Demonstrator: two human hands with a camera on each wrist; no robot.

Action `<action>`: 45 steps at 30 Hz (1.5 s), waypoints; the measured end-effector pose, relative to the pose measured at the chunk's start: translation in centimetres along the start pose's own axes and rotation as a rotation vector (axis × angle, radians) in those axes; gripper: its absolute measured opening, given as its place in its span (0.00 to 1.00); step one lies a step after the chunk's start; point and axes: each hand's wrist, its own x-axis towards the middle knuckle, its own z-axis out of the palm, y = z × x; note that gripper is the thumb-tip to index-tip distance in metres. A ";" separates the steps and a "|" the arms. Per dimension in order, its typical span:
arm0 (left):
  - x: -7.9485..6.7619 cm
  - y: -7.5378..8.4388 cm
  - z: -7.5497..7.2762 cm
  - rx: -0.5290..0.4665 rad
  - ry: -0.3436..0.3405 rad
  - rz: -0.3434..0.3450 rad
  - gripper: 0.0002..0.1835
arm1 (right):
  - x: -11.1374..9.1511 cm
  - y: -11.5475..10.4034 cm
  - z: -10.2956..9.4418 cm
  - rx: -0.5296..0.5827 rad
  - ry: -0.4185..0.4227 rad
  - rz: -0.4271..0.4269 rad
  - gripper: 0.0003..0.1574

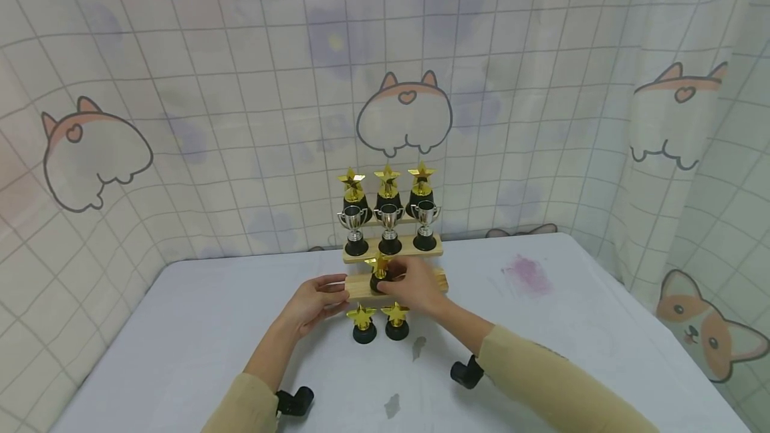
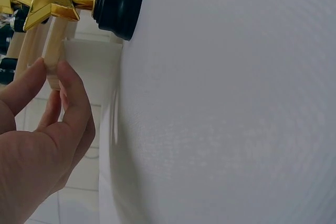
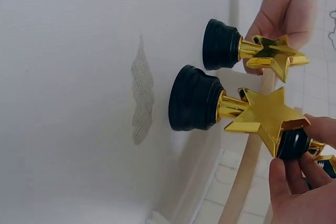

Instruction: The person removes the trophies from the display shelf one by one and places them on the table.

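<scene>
Pinching is done by the right hand (image 1: 415, 282): a gold star (image 1: 379, 264) is clamped at its black base (image 1: 375, 284) between thumb and fingers. The gold star is held upright at the lowest step (image 1: 357, 288), a little left of its middle; whether the base is borne by the wood cannot be told. By the left hand (image 1: 314, 301) the left end of that step is pinched, with the thumb set on one face and the fingers on the other, as is shown in the left wrist view. Two front stars (image 1: 362, 318) are stood upright on the white table (image 1: 180, 339) just before the lowest step, near each other but not touching. Behind and above, the middle step (image 1: 373, 246) is lined with three silver cups (image 1: 353, 219), spaced apart in a row. Higher at the back, the top step (image 1: 407, 220) is filled by three tall stars (image 1: 351, 182), their lower parts partly hidden by the cups. Both forearms are covered by tan sleeves (image 1: 559, 379), and a black device (image 1: 467, 374) is worn near each cuff. The table is marked by a pink stain (image 1: 529, 274) to the right and by grey patches (image 1: 392, 406) nearer the front. The back is lined by a checked curtain (image 1: 240, 119) printed with cartoon corgis (image 1: 404, 119)
</scene>
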 end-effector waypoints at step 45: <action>0.2 -0.2 0.3 0.024 0.042 -0.005 0.27 | -5.1 2.1 -5.1 0.030 0.054 0.051 0.14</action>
